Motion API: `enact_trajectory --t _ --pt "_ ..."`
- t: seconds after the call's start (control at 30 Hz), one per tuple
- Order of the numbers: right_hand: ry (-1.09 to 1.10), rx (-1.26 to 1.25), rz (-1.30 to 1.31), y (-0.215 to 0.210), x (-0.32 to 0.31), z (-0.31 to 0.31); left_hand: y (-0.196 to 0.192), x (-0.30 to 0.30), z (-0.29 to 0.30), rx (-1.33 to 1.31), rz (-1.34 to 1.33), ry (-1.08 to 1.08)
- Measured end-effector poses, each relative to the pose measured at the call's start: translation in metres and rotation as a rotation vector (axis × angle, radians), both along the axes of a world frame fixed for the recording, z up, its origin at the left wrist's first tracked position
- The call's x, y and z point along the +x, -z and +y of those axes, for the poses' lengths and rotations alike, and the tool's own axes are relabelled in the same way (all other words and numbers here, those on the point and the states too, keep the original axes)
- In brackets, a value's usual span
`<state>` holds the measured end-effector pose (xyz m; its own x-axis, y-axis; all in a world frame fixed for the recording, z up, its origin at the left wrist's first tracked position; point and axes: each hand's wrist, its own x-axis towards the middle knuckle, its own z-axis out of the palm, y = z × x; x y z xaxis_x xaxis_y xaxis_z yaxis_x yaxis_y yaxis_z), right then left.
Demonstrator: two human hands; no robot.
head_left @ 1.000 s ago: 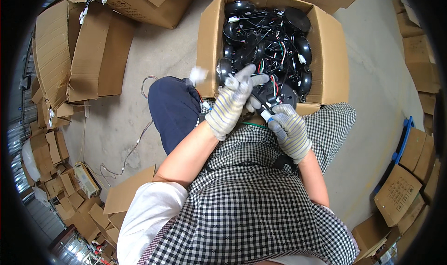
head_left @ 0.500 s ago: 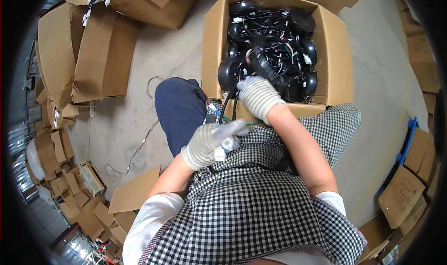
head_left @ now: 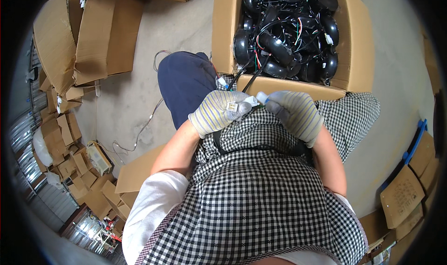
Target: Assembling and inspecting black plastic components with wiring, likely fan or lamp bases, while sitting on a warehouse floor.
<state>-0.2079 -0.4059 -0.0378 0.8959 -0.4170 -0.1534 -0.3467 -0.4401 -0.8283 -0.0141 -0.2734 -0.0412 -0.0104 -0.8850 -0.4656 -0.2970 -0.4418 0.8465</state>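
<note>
Over the lap, near the open box point(head_left: 293, 86), hands close together: left hand point(head_left: 219, 112) clamped on white plugs point(head_left: 232, 106), right hand point(head_left: 297, 113) pinching a pale plug point(head_left: 262, 97). Carton point(head_left: 402, 197) at far right carries dark print, unreadable here.

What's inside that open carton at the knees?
The carton holds glossy black rounded parts, tangled black cables, coloured wires and white connectors. Whatever lies beneath the top layer, including the carton's bottom, is covered.
</note>
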Motion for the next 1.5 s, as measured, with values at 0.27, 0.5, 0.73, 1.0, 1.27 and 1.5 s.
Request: enact_trajectory --t 0.27,0.5,0.73,1.0,1.27,1.5 --pt "-0.621 -0.085 0.219 0.015 0.01 -0.003 0.009 0.008 0.016 -0.039 -0.022 0.25" --pt "-0.582 -0.033 0.073 0.03 0.012 0.02 0.012 0.02 0.038 0.199 0.048 0.247" --pt "-0.743 0.076 0.171 0.034 0.025 0.015 -0.014 0.012 0.015 0.244 -0.058 0.354" --pt "-0.598 0.101 0.18 0.019 0.016 0.008 -0.016 0.015 0.014 0.434 0.012 0.257" --pt "0.684 -0.05 -0.354 0.029 -0.027 -0.072 -0.038 0.042 0.028 0.186 0.383 -0.436" --pt "-0.005 -0.537 0.046 0.093 0.042 -0.155 -0.048 0.029 0.018 0.31 0.415 -0.154"
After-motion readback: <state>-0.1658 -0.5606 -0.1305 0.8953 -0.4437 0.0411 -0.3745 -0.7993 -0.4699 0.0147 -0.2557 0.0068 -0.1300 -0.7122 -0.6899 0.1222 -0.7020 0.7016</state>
